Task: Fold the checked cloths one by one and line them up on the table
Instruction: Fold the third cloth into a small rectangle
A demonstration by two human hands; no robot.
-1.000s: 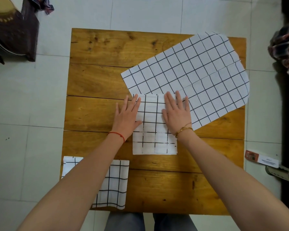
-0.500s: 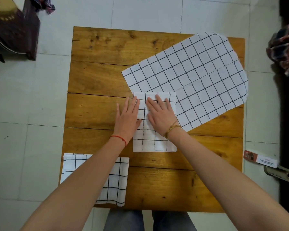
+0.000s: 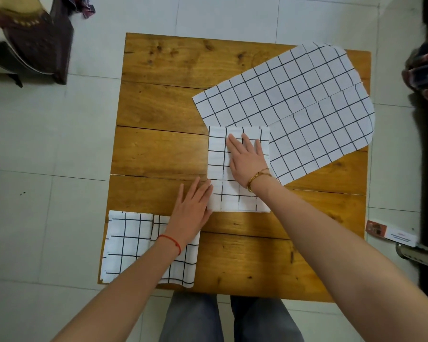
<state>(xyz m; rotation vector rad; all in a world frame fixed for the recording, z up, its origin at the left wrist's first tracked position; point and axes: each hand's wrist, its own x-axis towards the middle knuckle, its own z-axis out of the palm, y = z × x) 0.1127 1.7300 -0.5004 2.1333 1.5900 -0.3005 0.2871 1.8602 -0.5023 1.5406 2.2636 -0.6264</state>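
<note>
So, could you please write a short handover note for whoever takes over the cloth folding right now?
Right hand: open, flat on the folded checked cloth mid-table.
Left hand: open, fingertips at that cloth's lower left edge, wrist over the folded checked cloth at the near left corner.
Done: one cloth folded and placed at the near left; the middle one is folded and being pressed flat.
Left: set the middle cloth in line beside the first, then fold the unfolded checked cloths at the far right of the wooden table; at least two overlap there.

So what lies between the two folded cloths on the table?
Head view: bare wood of the table and the left hand, between the centre folded cloth and the corner folded cloth.
</note>
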